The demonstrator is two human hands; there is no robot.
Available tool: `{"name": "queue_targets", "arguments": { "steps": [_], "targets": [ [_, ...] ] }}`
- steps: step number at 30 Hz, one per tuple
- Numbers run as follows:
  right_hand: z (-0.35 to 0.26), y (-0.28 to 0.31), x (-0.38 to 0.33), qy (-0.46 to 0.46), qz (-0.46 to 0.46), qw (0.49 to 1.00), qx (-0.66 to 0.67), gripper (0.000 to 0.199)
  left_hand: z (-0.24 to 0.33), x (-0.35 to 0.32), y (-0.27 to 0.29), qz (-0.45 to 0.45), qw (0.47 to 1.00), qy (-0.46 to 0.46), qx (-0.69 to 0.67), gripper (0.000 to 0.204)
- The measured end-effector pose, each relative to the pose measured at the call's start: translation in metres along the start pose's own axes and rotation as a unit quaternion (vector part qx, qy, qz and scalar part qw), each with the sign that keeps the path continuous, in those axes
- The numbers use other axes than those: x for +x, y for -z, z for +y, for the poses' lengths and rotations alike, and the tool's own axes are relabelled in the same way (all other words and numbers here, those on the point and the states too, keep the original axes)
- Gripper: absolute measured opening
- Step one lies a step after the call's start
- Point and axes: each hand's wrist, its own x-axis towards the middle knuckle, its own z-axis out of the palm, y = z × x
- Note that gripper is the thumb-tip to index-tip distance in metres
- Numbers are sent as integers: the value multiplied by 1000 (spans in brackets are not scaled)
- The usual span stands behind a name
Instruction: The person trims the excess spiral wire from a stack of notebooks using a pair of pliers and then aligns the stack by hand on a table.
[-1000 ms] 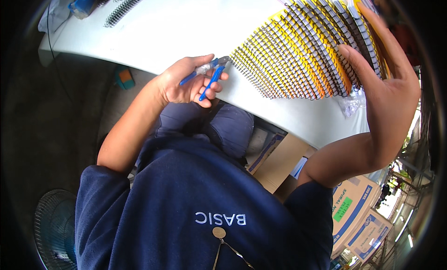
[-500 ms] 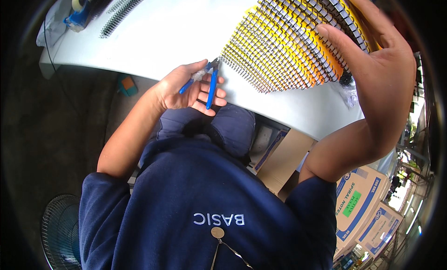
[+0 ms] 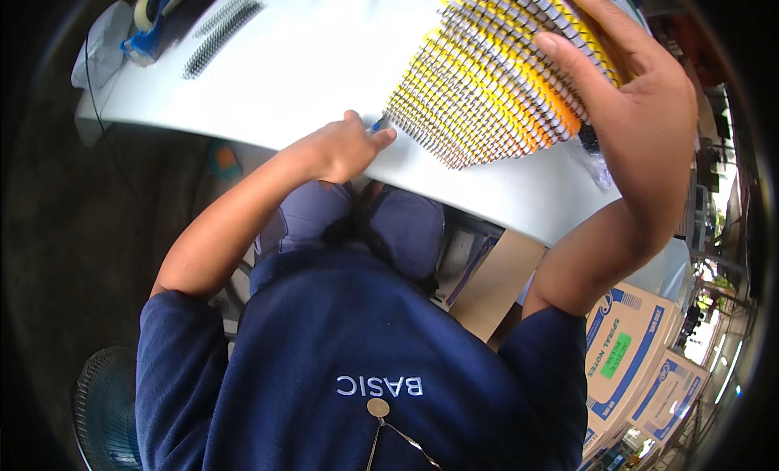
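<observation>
A fanned stack of spiral notebooks [image 3: 487, 90], yellow and orange with black wire coils along the edges, lies on the white table [image 3: 316, 57]. My right hand [image 3: 633, 106] grips its right side, thumb across the coils and fingers over the far edge. At the stack's lower left corner, my left hand [image 3: 341, 150] is closed around small blue-handled cutting pliers [image 3: 376, 125]. The back of that hand faces up and covers most of the tool. The pliers' tip reaches the coil ends at that corner; whether the jaws touch a wire cannot be made out.
Loose black wire coils [image 3: 223, 37] and a blue tape dispenser [image 3: 146, 41] occupy the table's far left. Clear plastic [image 3: 599, 167] lies by the stack's right corner. Cardboard boxes [image 3: 625, 357] stand at the lower right, a fan [image 3: 105, 406] at the lower left.
My left hand has turned from palm up to palm down and closed around the pliers, which were loosely held in plain sight. My right hand has shifted slightly left along the notebooks.
</observation>
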Motion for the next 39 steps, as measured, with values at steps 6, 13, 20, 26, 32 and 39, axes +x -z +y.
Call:
{"name": "queue_targets", "arguments": {
  "steps": [6,13,20,26,32,39],
  "targets": [
    [34,4,14,-23,-69,995,68,27,-41,-9,25,-49,992,39,-113,58],
    [32,4,34,21,-82,996,-33,27,-76,24,6,311,942,78,98,51],
    [113,42,37,-77,137,962,224,45,-10,12,21,386,878,-118,-256,54],
    [194,-51,-13,-253,19,695,673,84,70,18,77,425,728,-266,-467,66],
    [124,-90,-48,-239,227,695,638,76,121,42,92,520,644,-319,-461,51],
    [88,-70,-50,-188,367,771,484,76,123,43,88,558,606,-300,-482,35]
  ]
}}
